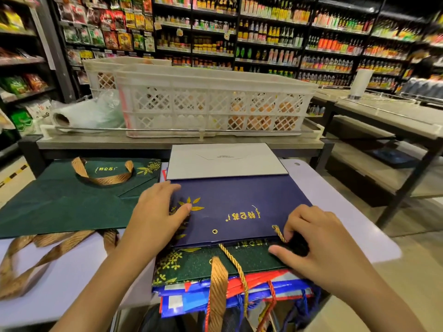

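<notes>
A flat navy paper gift bag (239,202) with gold print lies on top of a stack of folded bags on a white table (347,212). My left hand (155,212) grips the bag's left edge, thumb on top. My right hand (309,233) pinches the bag's near right corner by the gold cord handle (279,233), thumb resting on the dark green bag (215,262) beneath. Red and blue bags (239,291) lie lower in the stack.
Another green bag (64,200) with brown ribbon handles lies flat at the left. A grey flat board (225,161) sits behind the navy bag. White plastic crates (211,101) with eggs stand on a counter beyond. Store shelves (263,32) fill the background.
</notes>
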Demonstrator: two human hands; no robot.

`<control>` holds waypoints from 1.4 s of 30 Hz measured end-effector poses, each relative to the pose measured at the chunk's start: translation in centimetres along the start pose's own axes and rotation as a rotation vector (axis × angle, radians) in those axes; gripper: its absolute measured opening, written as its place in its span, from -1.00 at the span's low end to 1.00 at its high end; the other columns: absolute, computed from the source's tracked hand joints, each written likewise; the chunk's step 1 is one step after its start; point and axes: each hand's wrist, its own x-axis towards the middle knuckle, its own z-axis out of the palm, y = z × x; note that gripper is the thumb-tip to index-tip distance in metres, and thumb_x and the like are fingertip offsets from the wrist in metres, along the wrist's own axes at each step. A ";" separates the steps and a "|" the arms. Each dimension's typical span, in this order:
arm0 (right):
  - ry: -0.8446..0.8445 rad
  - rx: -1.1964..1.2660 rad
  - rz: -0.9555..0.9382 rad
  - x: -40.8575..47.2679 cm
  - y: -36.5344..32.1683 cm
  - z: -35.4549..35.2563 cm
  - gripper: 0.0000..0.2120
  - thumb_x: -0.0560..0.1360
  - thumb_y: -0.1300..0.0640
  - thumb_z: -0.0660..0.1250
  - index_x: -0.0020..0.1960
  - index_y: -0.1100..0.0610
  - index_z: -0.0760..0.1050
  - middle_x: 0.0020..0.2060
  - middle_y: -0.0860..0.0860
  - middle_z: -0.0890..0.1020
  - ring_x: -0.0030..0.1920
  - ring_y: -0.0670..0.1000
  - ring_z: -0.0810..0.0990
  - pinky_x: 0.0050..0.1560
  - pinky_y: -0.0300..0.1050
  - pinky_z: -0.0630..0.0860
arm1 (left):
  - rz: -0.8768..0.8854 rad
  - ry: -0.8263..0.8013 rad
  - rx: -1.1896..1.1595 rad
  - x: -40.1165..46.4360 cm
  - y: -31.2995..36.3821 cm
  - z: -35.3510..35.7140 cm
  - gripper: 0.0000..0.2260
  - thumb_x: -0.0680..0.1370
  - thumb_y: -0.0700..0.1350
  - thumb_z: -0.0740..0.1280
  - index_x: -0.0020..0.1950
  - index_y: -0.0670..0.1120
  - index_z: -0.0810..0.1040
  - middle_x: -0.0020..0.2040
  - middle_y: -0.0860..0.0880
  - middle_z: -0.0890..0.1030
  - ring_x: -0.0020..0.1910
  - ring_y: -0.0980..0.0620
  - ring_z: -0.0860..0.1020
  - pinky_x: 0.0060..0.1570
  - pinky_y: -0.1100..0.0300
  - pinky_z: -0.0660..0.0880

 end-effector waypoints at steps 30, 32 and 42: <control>-0.231 0.758 0.127 3.8 -1.6 -1.9 -0.69 0.51 0.31 0.28 0.06 -0.08 0.58 0.01 -0.08 0.60 0.04 -0.18 0.55 0.08 -0.37 0.42 | 0.023 -0.188 -0.651 -3.7 10.9 2.0 -0.83 0.59 -0.04 0.21 -0.18 -0.03 0.45 -0.33 0.03 0.64 -0.24 -0.02 0.58 -0.03 -0.09 0.50; -0.272 0.643 0.039 3.9 -1.9 -1.0 -0.83 0.54 0.20 0.29 -0.01 -0.04 0.59 -0.03 -0.10 0.60 0.04 -0.15 0.55 0.10 -0.25 0.44 | 0.013 -0.209 -0.649 -3.1 10.8 1.3 -0.82 0.59 -0.04 0.24 -0.20 -0.04 0.46 -0.45 0.00 0.57 -0.35 0.01 0.55 -0.08 -0.06 0.53; 0.243 0.425 0.170 4.1 -0.7 0.7 -0.83 0.57 0.14 0.20 -0.19 0.06 0.45 -0.26 -0.08 0.52 -0.21 -0.12 0.47 -0.24 -0.21 0.39 | 0.050 -0.066 -0.418 -0.9 7.6 -2.0 -0.86 0.46 -0.03 0.43 -0.27 -0.04 0.63 -0.44 -0.04 0.51 -0.42 0.11 0.41 -0.32 0.15 0.38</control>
